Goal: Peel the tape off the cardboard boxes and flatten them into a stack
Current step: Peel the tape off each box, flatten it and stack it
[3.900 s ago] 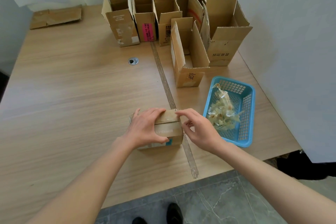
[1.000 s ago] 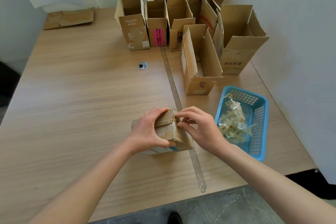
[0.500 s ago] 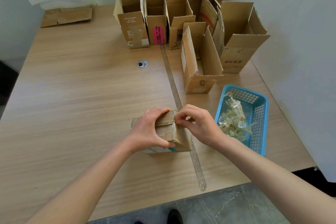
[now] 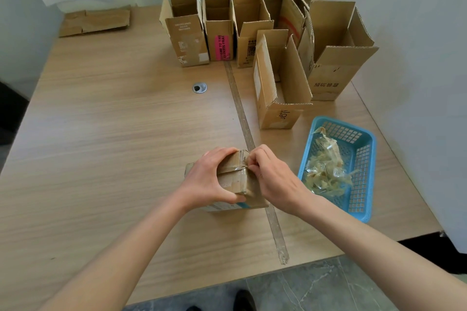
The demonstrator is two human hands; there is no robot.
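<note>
Wood table (image 4: pixel 101 134), white walls. Small taped box (image 4: pixel 233 179) sits near front edge, on the table's seam strip. Left hand (image 4: pixel 207 182) wraps over its top, fingers curled, holding it down. Right hand (image 4: pixel 273 177) pinches the tape (image 4: pixel 243 166) at the top's right edge. Blue basket (image 4: pixel 366 159) (holding crumpled tape) just right. Open boxes (image 4: pixel 278 83) stand behind; flattened cardboard (image 4: pixel 96 21) lies far left.

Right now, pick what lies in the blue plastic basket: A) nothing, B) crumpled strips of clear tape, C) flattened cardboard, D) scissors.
B: the blue plastic basket to the right of the hands holds a heap of crumpled clear tape strips; no cardboard or scissors show in it.
</note>
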